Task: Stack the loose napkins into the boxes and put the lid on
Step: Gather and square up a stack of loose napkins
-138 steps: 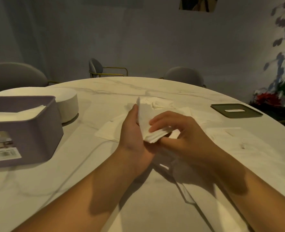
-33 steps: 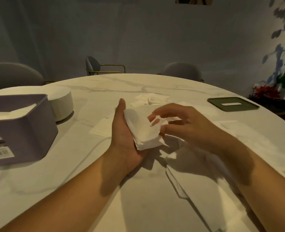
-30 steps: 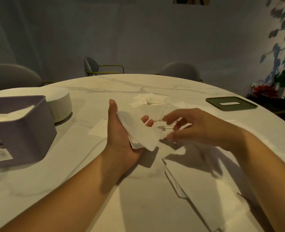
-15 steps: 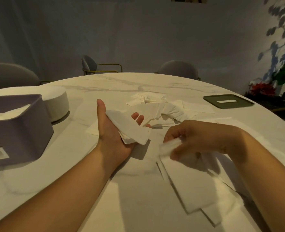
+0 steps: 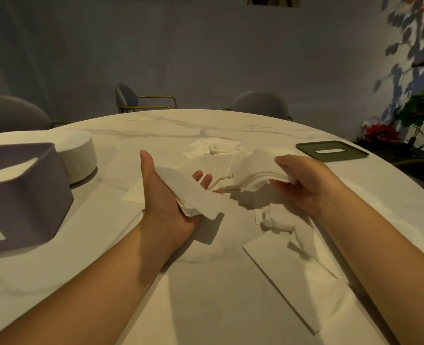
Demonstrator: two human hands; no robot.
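Finds flat napkins (image 5: 293, 282) spread on the bench (image 5: 111, 245) at the near edge. Notes left hand (image 5: 166, 195) palm up, fingers straight and apart, carrying a napkin stack (image 5: 193, 195). Records right hand (image 5: 303, 180) just beside, fingers clamped on a napkin bundle (image 5: 258, 170). Sees purple box (image 5: 31, 207) at left, napkins inside, uncovered; loose napkins (image 5: 215, 148) beyond the hands; green lid (image 5: 331, 151) far right, flat on the bench
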